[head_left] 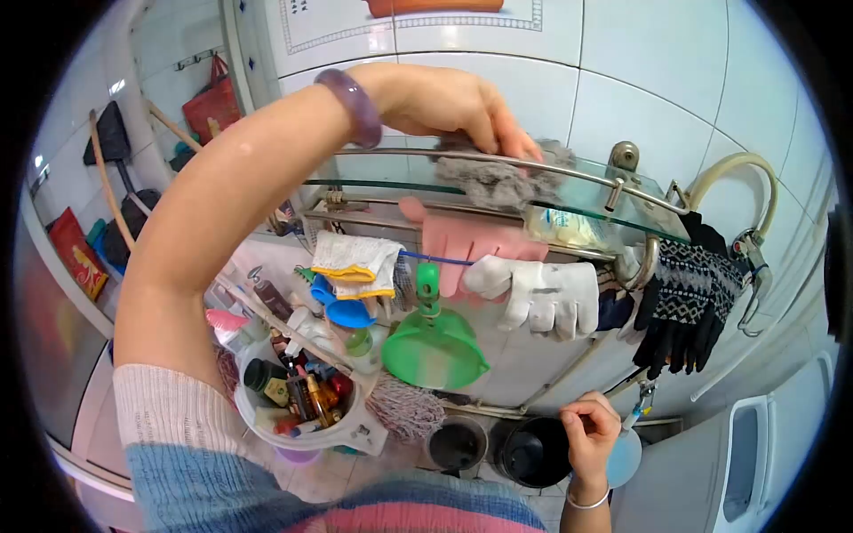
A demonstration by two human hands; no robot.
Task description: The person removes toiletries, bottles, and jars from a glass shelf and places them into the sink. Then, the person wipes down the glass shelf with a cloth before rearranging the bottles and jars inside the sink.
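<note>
Cloth (502, 182), grey and shaggy, is lying bunched on the glass shelf (644, 213), part of it bulging out beneath the metal rail (404, 152) at the shelf's front. The left hand (453, 102) is reaching over that rail and pressing down on it from above, fingers bent and partly closed around the pile; how much they are gripping underneath, I cannot tell. It looks light, soft and limp, likely giving under the fingers and folding rather than holding a shape. The thick bunched middle seems the best place to take hold, since loose edges would probably flop or snag on the rail. The glass beneath is probably slick and breakable, so a flat, gentle pressure would suit it better than a hard shove.

Below the shelf, a pink glove (480, 240) and a white glove (551, 298) are hanging side by side, with a green scoop (435, 351) dangling lower down. Patterned black gloves (693, 284) are hanging beyond the shelf's right end.

Lower still, the right hand (591, 435) is hovering near a black bucket (536, 451), its fingers curling in towards the thumb with nothing showing between them. A white basket (364, 437) is holding bottles beside a stringy mop head (404, 409).
</note>
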